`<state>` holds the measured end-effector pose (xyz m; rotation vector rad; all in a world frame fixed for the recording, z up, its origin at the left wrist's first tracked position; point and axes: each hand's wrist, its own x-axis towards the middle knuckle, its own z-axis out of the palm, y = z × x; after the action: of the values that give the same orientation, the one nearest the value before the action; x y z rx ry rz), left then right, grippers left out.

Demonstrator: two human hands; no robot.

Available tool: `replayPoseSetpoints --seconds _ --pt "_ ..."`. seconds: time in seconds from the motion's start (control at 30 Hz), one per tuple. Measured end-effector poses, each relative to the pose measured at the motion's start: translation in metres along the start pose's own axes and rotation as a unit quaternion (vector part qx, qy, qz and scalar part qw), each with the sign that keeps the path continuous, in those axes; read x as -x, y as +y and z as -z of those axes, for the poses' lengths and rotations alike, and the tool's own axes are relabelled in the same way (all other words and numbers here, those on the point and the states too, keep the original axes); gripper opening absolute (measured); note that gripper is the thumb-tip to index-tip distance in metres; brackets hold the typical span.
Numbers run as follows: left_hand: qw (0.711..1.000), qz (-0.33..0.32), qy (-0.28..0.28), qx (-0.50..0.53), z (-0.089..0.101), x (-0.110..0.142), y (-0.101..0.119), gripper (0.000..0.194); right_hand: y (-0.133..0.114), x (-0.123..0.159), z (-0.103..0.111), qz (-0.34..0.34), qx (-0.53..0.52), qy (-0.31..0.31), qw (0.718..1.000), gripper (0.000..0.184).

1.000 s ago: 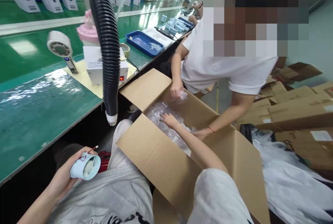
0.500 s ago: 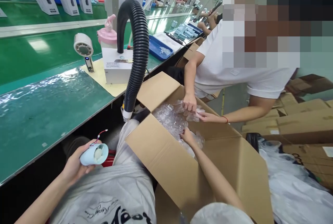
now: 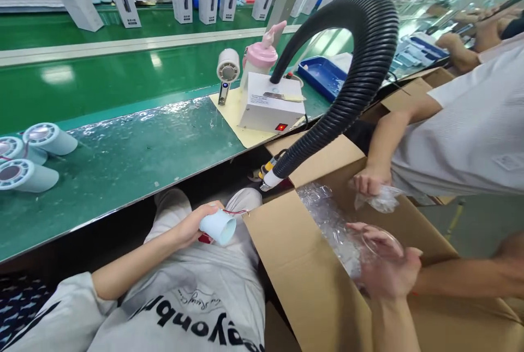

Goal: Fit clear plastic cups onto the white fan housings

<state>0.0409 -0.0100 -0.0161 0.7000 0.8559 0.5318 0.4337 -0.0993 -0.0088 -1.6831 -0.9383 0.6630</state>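
Tube (image 3: 218, 226), pale blue, sits in the left hand (image 3: 194, 225), fingers wrapped around its far-left end, over the lap and just below the near edge of the table (image 3: 135, 147). Its long axis runs left to right, dipping slightly, with the open mouth facing the box (image 3: 307, 270) and red wires (image 3: 236, 212) trailing from its upper side. Well apart to the right, beyond the box's near flap, the right hand (image 3: 388, 270) is blurred but curves around a clear cup (image 3: 382, 241), thumb on one side, fingers on the other. So the cup lies to the right of the tube's mouth, with the flap between. Clear plastic pieces (image 3: 325, 213) fill the box beneath, where a co-worker's hand (image 3: 371, 179) clutches crumpled plastic. Farther out, a black hose (image 3: 374, 57) arches from a white machine (image 3: 270, 109) near the table's front edge; more blue tubes (image 3: 57, 142) lie at the table's left.
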Motion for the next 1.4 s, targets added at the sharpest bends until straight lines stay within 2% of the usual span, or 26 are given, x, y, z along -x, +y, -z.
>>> replayPoseSetpoints --seconds 0.03,0.07,0.13,0.17,0.2,0.27,0.33,0.43,0.5,0.57,0.63,0.7,0.8,0.87,1.0,1.1,1.17,1.23,1.33,1.4 --pt "1.0 -0.001 -0.001 -0.004 0.0 0.0 0.001 0.049 -0.011 0.009 -0.017 0.028 -0.026 -0.051 0.998 0.073" --pt "1.0 -0.003 -0.002 -0.011 0.001 0.001 0.003 0.048 -0.022 0.02 -0.035 0.066 -0.032 -0.128 0.989 0.073" --pt "1.0 -0.005 -0.005 -0.023 0.002 0.003 0.008 0.047 -0.044 0.039 -0.074 0.16 0.058 -0.282 0.944 0.062" --pt "0.999 -0.008 -0.006 -0.031 0.003 0.005 0.011 0.046 -0.053 0.048 -0.093 0.21 0.12 -0.316 0.917 0.057" --pt "0.999 -0.013 -0.009 -0.051 0.004 0.007 0.015 0.045 -0.061 0.054 -0.11 0.262 0.179 -0.33 0.889 0.054" --pt "0.99 -0.044 -0.02 -0.134 0.006 0.014 0.023 0.038 -0.072 0.061 -0.136 0.351 0.271 -0.312 0.84 0.05" --pt "0.956 -0.114 -0.02 -0.268 0.009 0.022 0.03 0.027 -0.081 0.063 -0.152 0.412 0.322 -0.269 0.809 0.047" --pt "0.886 -0.201 0.01 -0.417 0.015 0.031 0.035 0.018 -0.088 0.06 -0.161 0.448 0.341 -0.222 0.796 0.043" --pt "0.87 -0.21 0.02 -0.446 0.018 0.034 0.035 0.02 -0.089 0.06 -0.164 0.453 0.346 -0.238 0.787 0.042" --pt "0.87 -0.216 0.015 -0.442 0.02 0.035 0.031 0.02 -0.087 0.061 -0.169 0.442 0.352 -0.284 0.775 0.035" --pt "0.871 -0.242 0.016 -0.427 0.021 0.034 0.028 0.019 -0.082 0.063 -0.175 0.409 0.33 -0.33 0.784 0.022" --pt "0.87 -0.277 0.027 -0.408 0.022 0.033 0.024 0.022 -0.079 0.065 -0.179 0.354 0.258 -0.365 0.822 0.008" --pt "0.871 -0.308 0.034 -0.381 0.026 0.029 0.019 0.047 -0.082 0.067 -0.181 0.257 0.115 -0.384 0.879 0.019" --pt "0.872 -0.313 0.017 -0.375 0.031 0.026 0.016 0.058 -0.087 0.067 -0.18 0.191 0.046 -0.38 0.904 0.026" --pt "0.875 -0.303 -0.037 -0.375 0.038 0.023 0.017 0.057 -0.09 0.067 -0.18 0.072 -0.051 -0.358 0.93 0.03" --pt "0.893 -0.271 -0.081 -0.35 0.036 0.026 0.021 0.064 -0.087 0.066 -0.18 0.035 -0.106 -0.351 0.93 0.03" --pt "0.915 -0.239 -0.088 -0.312 0.033 0.03 0.023 0.067 -0.084 0.063 -0.179 0.059 -0.119 -0.365 0.921 0.027" --pt "0.943 -0.199 -0.068 -0.259 0.029 0.034 0.021 0.069 -0.079 0.062 -0.177 0.137 -0.086 -0.386 0.908 0.02" --pt "0.971 -0.154 -0.04 -0.177 0.026 0.038 0.017 0.071 -0.072 0.061 -0.173 0.27 -0.004 -0.39 0.88 0.04" --pt "0.976 -0.146 -0.048 -0.151 0.025 0.039 0.015 0.074 -0.07 0.063 -0.17 0.307 0.015 -0.383 0.871 0.042"
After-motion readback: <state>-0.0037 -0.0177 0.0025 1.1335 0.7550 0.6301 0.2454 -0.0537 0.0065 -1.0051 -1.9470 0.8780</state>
